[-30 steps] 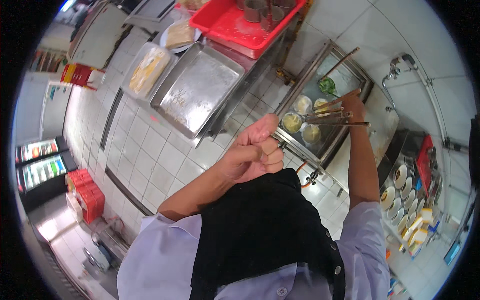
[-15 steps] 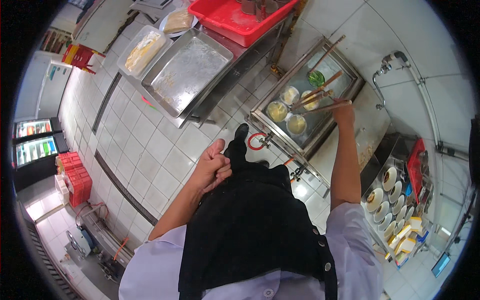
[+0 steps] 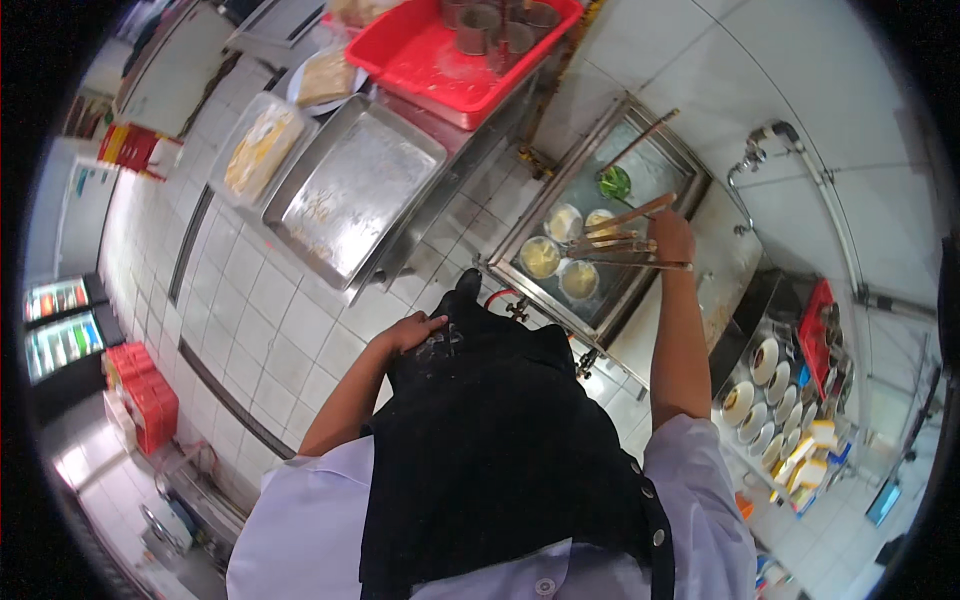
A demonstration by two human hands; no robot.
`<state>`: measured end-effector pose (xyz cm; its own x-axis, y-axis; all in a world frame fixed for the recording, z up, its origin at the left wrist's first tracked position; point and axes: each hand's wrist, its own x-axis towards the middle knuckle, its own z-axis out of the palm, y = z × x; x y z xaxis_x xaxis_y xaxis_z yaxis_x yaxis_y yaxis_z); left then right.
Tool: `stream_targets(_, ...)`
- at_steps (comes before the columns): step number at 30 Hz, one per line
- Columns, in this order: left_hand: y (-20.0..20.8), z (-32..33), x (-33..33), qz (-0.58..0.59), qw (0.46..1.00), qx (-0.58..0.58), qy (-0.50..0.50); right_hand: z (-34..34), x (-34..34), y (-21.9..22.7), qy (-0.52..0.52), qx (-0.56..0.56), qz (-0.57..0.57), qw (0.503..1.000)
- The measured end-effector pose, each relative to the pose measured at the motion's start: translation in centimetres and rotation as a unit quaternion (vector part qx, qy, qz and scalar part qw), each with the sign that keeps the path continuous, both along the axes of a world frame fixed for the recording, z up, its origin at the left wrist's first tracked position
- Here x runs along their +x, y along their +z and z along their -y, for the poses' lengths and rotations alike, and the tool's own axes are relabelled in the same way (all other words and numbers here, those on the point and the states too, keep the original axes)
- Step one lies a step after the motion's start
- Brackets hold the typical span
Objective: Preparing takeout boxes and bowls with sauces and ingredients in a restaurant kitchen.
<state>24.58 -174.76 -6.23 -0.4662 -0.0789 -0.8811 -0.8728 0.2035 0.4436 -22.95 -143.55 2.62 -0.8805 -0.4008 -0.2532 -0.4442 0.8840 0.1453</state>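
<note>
My right hand [image 3: 672, 240] is closed round a wooden handle among the noodle strainers [image 3: 620, 243], over the steel boiler [image 3: 641, 312]. Four strainer baskets hold pale yellow noodles [image 3: 579, 280] in the water. Behind them, leafy greens [image 3: 614, 183] sit in another basket, its long handle leaning on the far rim. Which of the crossing handles lies in my grip is partly hidden. My left hand [image 3: 415, 331] pinches the edge of my black apron [image 3: 490, 420], thumb on top and the other fingers mostly out of sight; whitish smudges mark the cloth there.
Left of the boiler, a steel table carries a shallow metal tray [image 3: 350, 190], a plastic tub [image 3: 262, 150] and a red basin [image 3: 440, 75] with metal cups. Several bowls [image 3: 738, 402] stand on a counter at right. A tap [image 3: 755, 150] juts from the wall. Red crates [image 3: 142, 395] are far left.
My left hand has gone from loosely curled beside the apron to gripping its edge. My right hand has shifted a little toward me and left, and the strainer handles lie differently. My view has tilted slightly.
</note>
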Motion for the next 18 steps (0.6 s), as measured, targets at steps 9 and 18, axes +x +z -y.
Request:
stream_targets(9, -8.6, 4.6, -3.0, -0.107, 0.958, -0.102, -0.248, -9.8, 13.8, 15.7, -0.23, -0.245, -0.045, 0.941)
stream_targets(18, 17.5, -5.7, -24.1, -0.499, 0.838, -0.132, -0.178, -17.5, 27.6, 17.0, -0.369, -0.332, 0.157, 0.854)
